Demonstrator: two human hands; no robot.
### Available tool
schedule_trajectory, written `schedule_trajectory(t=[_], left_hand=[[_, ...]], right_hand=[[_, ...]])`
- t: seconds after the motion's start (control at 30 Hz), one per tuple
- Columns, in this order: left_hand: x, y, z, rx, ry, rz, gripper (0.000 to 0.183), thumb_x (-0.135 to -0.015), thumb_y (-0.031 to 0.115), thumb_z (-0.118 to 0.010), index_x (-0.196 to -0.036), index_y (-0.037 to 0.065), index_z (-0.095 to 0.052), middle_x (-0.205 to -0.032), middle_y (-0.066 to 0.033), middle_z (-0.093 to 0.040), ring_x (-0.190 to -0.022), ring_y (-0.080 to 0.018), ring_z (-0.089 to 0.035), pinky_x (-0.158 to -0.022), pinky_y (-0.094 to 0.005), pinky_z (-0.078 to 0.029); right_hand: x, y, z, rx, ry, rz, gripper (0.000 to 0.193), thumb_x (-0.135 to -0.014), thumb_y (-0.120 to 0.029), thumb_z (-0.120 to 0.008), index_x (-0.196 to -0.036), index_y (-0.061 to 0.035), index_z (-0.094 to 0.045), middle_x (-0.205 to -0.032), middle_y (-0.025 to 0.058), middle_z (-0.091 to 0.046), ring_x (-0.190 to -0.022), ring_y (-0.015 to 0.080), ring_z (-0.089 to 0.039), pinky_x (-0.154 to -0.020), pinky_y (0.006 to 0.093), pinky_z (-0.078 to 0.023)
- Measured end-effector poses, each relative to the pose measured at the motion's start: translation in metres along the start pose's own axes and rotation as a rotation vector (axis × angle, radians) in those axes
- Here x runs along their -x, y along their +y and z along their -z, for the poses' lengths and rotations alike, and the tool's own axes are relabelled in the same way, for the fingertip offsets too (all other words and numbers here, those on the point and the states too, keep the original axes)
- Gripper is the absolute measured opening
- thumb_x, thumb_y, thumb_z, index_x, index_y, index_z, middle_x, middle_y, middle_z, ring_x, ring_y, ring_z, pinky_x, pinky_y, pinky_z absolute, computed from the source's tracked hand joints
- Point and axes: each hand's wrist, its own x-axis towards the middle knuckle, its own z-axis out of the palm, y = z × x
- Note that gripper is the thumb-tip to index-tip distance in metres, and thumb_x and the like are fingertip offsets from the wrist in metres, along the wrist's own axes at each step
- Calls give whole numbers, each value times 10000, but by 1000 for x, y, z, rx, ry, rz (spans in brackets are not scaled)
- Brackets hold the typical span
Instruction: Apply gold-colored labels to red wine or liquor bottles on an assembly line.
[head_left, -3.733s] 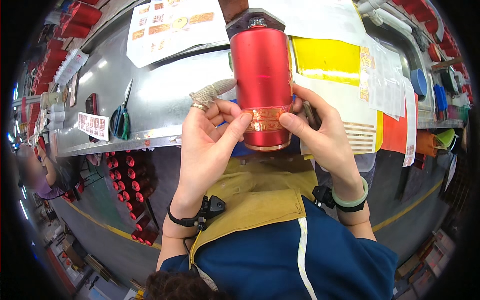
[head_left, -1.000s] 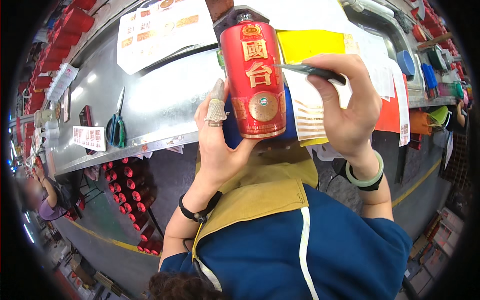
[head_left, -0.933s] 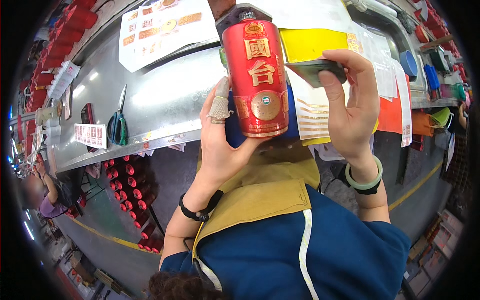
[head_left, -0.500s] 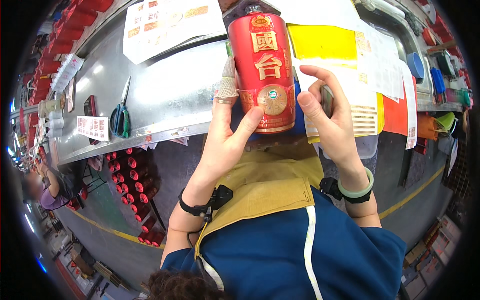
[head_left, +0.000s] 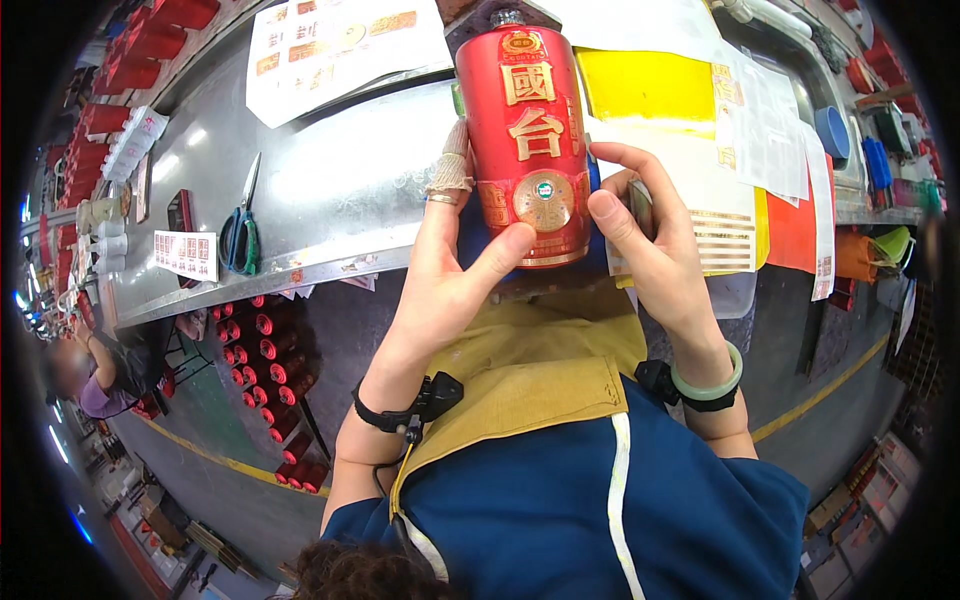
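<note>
A red bottle [head_left: 497,117] with raised gold characters, a round gold medallion and a dark cap lies over the near edge of the bench. Around its lower left side my left hand [head_left: 447,268] is closed, the thumb on the front beside the medallion. A pale cloth cover wraps one finger of that hand. At the bottle's right side, the index fingertip of my right hand [head_left: 668,255] is at or very near its edge, the thumb close by. My right hand's other fingers curl round a small dark, shiny object [head_left: 640,203], mostly hidden.
Blue-handled scissors [head_left: 240,238] and a small label sheet [head_left: 187,256] lie left on the metal bench [head_left: 350,165]. A larger label sheet [head_left: 345,45] is behind. Yellow sheets [head_left: 645,85] and a red sheet [head_left: 790,232] lie right. Red bottles [head_left: 283,373] stand below; another person [head_left: 105,375] is far left.
My right hand has moved slightly left, bringing its index fingertip to the bottle's right edge. My left thumb has shifted slightly right and down; the bottle stays nearly in place.
</note>
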Motion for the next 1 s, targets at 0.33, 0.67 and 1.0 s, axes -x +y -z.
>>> schedule_trajectory(t=[0.33,0.67,1.0], left_hand=[[4,-3,-2,-64,24,9,958,-931,144,-764,-1630,-49,-137,-1653,-225,-301,-1543,-309,-289,-1261,-439,-222],[36,-13,-2,-1193,124,-663,491,-908,439,-763,-1263,100,-738,-1557,-276,-448,-1443,-466,-401,-1167,-549,-347],[37,-22,-14,-902,319,-462,943,-723,254,-935,-1494,-15,-463,-1587,-270,-397,-1436,-446,-395,-1174,-508,-341]], right_hand=[[1,-4,-1,7,2,29,402,-1014,-195,-706,-1355,-28,-574,-872,-58,-509,-767,24,-435,-692,191,-366],[0,-1,3,-65,27,28,398,-1031,-223,-689,-1361,-31,-575,-905,-49,-518,-683,-6,-437,-551,168,-357],[-1,-2,8,-8,50,52,335,-1034,-178,-678,-1330,-37,-605,-887,-60,-520,-756,6,-444,-617,172,-355]])
